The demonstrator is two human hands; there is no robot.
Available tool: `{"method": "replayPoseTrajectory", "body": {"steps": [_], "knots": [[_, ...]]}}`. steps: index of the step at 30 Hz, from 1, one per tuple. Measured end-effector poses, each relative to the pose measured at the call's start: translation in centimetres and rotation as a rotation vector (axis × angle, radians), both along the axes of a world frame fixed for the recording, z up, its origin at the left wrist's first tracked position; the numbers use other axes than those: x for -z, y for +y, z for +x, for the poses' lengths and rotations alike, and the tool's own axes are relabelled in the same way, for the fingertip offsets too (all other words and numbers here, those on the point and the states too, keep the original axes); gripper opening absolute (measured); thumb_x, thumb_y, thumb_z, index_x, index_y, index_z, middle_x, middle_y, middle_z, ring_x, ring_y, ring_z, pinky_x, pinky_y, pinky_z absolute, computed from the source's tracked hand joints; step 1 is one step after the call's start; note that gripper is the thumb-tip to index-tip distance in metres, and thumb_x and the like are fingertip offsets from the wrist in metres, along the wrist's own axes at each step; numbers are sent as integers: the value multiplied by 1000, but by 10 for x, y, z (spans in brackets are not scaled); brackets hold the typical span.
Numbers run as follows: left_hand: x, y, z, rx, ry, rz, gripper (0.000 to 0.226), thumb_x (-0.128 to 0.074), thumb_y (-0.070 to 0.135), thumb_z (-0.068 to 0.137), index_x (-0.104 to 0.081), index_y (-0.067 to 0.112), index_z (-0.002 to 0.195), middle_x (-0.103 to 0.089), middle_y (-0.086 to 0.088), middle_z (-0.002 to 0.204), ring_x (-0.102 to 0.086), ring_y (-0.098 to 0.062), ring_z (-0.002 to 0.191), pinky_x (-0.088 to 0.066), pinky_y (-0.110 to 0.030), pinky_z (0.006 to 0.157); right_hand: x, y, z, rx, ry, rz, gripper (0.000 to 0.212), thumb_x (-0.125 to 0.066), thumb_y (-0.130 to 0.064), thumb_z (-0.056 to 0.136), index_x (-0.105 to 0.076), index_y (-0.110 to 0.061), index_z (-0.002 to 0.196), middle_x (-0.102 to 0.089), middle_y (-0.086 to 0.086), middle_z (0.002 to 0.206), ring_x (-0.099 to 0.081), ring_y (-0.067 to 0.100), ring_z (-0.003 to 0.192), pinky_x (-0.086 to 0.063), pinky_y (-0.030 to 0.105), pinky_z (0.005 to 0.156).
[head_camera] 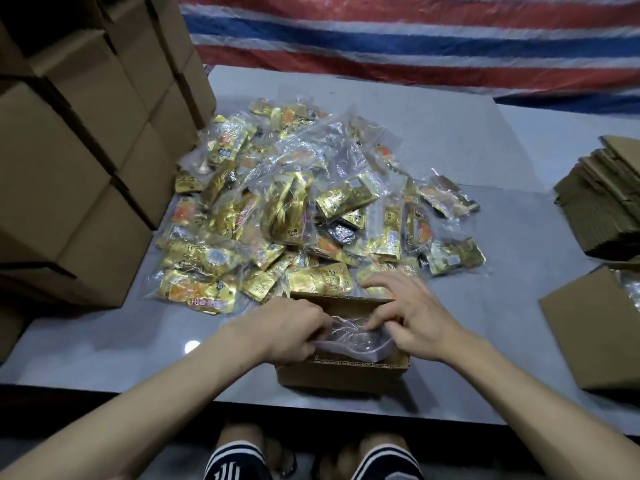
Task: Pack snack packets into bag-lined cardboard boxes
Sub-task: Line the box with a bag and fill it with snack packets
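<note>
So the box [339, 375] sits open on the grey table [138, 341], right at its near edge, and everything else lines up around it. Inside the box there's a clear bag [353, 341], crumpled, with its top bunched up just above the box's rim. Both hands are on it. The left hand [291, 332] is at the box's left side with fingers curled tight around the bag's edge. The right hand [412, 317] is at the box's right side, thumb and a finger pinching the plastic while the other fingers spread out over the far flap.

Just behind the box is a big messy heap of gold packets [304, 202], many in clear sleeves, the nearest ones touching the far flap. I can't tell if any packets are inside the bag.

Left of the box, well apart, stands a wall of stacked boxes [79, 150]. Off to its right are a second box [595, 327] with plastic showing inside and, further back, a pile of flat cardboard [602, 199]. A red, white and blue striped tarp [415, 36] hangs behind it all.
</note>
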State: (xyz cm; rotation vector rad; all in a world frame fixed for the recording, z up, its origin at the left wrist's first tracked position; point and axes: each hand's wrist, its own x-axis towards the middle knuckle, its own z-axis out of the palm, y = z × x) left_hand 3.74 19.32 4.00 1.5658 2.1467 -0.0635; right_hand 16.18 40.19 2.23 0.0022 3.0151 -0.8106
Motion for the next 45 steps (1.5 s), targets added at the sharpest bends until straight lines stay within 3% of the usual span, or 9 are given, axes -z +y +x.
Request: {"method": "replayPoseTrajectory", "body": {"steps": [4,8,10,15,25,31,36,40,45], "knots": [[-1,12,-2,5,42,-222,38,-46,56,100,-67,25,108,-70,-4,103,-64,-28,96,-45,-37,82,1,5,2,26,-230,8,48,-38,-27,78,-77,-46,101,-41,-20,150,-26,2,141,-20,43,119],[4,35,-3,-56,-9,-375,68,-22,70,99,-63,19,118,-68,-10,117,-62,-30,109,-37,-40,88,2,3,3,49,-255,25,38,-41,-56,89,-71,-50,112,-35,-20,154,-23,3,143,-26,47,115],[9,44,-1,-125,-89,-405,63,-25,65,101,-61,19,123,-64,-10,127,-59,-30,117,-36,-39,90,1,-2,4,116,-262,-22,33,-51,-64,88,-72,-47,106,-35,-19,154,-25,6,143,-25,47,117],[28,46,7,-227,-92,-399,53,-36,58,101,-62,16,119,-63,-12,128,-59,-32,119,-41,-40,97,0,-19,3,266,-317,-56,14,-76,-27,81,-71,-39,85,-39,-17,148,-25,11,144,-23,41,117],[29,35,23,-290,84,-294,41,-46,48,101,-57,13,121,-61,-12,128,-59,-32,118,-42,-41,94,-4,-28,-4,253,-319,127,16,-67,-23,84,-77,-34,91,-39,-7,149,-31,19,138,-25,45,114],[9,20,28,-488,-87,25,41,-45,53,100,-59,24,75,-64,4,79,-64,-24,85,-49,-37,78,-15,-34,-7,295,-448,31,30,-56,-24,75,-76,-33,95,-27,-7,154,-28,24,138,-26,46,114],[7,11,32,-364,33,-89,36,-41,44,103,-62,20,120,-68,-4,113,-63,-27,107,-48,-37,84,-13,-43,-2,387,-363,4,22,-54,-17,82,-75,-24,80,-27,-8,154,-38,26,130,-41,41,103],[11,13,30,-298,42,-55,34,-41,43,103,-58,20,122,-66,-6,121,-61,-29,112,-41,-34,77,-6,-48,-1,453,-274,8,25,-55,-22,86,-62,-28,63,-36,-6,149,-51,24,119,-48,35,90],[23,9,29,-240,97,11,32,-37,41,100,-58,20,111,-68,-8,113,-62,-32,107,-36,-37,74,8,-51,-3,554,-221,6,17,-60,-29,87,-68,-23,73,-43,-7,127,-56,19,100,-43,29,74]]}}
